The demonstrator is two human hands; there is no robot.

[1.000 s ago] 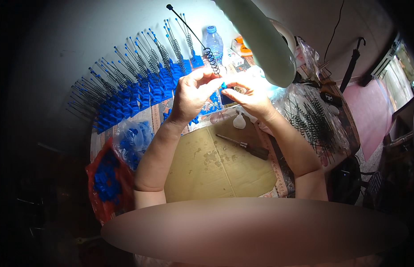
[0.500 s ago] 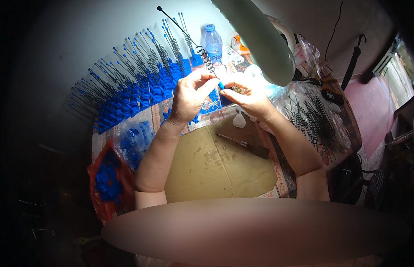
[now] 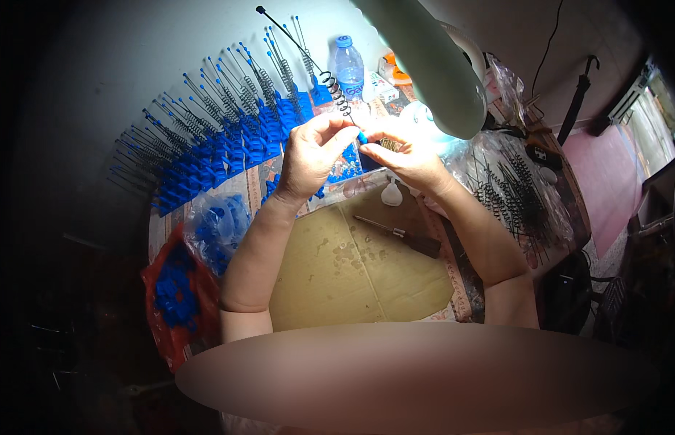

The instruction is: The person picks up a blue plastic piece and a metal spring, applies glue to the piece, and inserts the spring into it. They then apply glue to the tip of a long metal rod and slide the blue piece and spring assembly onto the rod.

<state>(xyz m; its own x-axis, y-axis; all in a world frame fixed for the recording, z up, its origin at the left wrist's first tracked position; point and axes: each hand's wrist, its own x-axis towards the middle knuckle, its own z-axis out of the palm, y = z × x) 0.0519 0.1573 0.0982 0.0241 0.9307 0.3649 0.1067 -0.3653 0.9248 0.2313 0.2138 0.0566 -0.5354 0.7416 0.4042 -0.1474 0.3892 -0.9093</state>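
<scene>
Under the lamp, my left hand (image 3: 307, 158) pinches the lower end of a black wire with a coil spring (image 3: 333, 90) in its middle. The wire slants up to the left and ends in a small black knob. At its bottom end sits a small blue plastic piece (image 3: 362, 137), held between the thumb and fingers of my right hand (image 3: 408, 161). Behind the hands lies a heap of small blue parts (image 3: 346, 168). Below them, a screwdriver (image 3: 417, 243) and a small white squeeze bottle (image 3: 391, 193) lie on or beside a brown board (image 3: 326, 268).
Rows of blue bases with upright springs (image 3: 236, 138) curve along the back left. A water bottle (image 3: 347, 69) stands behind the hands. The lamp (image 3: 439, 80) hangs low overhead. Loose black springs (image 3: 515, 192) lie on plastic at right; bags of blue parts (image 3: 218, 225) sit at left.
My hands keep the same hold on the wire and the blue piece. The whole view has shifted very slightly.
</scene>
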